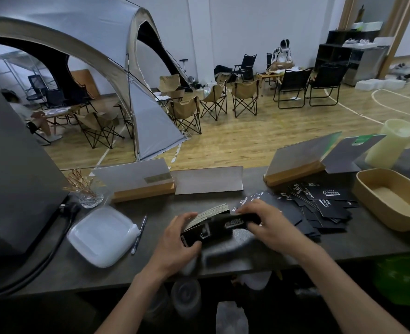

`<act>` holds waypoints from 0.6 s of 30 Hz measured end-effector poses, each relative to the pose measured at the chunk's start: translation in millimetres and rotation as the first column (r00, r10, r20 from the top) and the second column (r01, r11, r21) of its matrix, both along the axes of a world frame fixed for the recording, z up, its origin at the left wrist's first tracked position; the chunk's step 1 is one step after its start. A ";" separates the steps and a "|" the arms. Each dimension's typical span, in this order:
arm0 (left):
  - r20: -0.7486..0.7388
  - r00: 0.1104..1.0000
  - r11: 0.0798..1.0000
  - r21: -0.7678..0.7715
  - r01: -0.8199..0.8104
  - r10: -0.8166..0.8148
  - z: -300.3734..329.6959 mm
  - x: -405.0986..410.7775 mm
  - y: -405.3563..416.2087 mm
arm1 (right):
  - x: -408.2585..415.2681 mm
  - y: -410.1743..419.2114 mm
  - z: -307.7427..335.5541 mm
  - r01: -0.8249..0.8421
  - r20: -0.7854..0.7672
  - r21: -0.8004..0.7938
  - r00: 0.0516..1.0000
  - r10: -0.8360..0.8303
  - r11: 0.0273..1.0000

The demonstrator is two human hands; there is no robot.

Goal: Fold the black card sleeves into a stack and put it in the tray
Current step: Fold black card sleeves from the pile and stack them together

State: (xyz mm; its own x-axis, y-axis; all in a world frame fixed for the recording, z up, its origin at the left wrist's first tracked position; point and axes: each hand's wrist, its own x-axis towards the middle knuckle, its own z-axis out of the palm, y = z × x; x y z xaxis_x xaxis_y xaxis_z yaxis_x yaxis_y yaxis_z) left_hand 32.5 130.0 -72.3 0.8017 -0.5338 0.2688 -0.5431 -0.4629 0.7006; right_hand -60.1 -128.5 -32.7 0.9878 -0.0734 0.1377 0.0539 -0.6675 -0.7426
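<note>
Left hand: left hand (177, 239) curled round the near-left end of the sleeve stack (208, 221), thumb over the top edge.
Right hand: right hand (266, 222) pinches one black card sleeve (235, 221), laying it on the stack's right face.
Loose sleeves: unfolded pile (319, 208) lies just right of the stack, on the counter (151, 273).
Tray: tan tray (365, 186) sits beyond the pile, well right of the stack; looks bare inside.
Technique (judgement): square the edges against the left palm before releasing; keep the grip firm so the stack does not fan.
</note>
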 end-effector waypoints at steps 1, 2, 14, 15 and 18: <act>-0.005 1.000 1.000 0.008 0.012 -0.012 0.5 0.3 1.1 | 3.1 8.5 -9.3 -0.013 0.035 -0.043 0.999 0.014 0.999; -0.011 1.000 1.000 0.016 0.020 -0.020 0.8 0.5 2.4 | 6.0 17.3 -17.4 0.005 0.089 -0.082 0.996 0.002 0.997; 0.041 0.999 0.999 -0.050 -0.012 0.014 -3.2 -0.5 -4.4 | 14.3 78.4 -43.8 0.084 -0.009 -0.096 0.996 -0.085 0.992; 0.048 0.999 0.999 -0.040 -0.005 0.007 -4.6 0.9 -2.8 | 12.7 77.8 -46.0 0.075 0.003 -0.162 0.997 -0.075 0.984; 0.044 0.999 1.000 0.022 0.003 -0.004 -7.8 4.8 3.0 | 14.9 75.7 -46.5 0.022 -0.024 -0.238 0.999 -0.029 0.971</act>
State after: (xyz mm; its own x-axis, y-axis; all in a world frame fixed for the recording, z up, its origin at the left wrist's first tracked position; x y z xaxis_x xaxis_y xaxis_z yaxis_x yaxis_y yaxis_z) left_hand 37.3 132.9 -80.1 0.7874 -0.5427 0.2924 -0.5750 -0.4758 0.6656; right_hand -45.2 -52.8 -79.2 0.9895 -0.0669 0.1278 0.0170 -0.8259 -0.5636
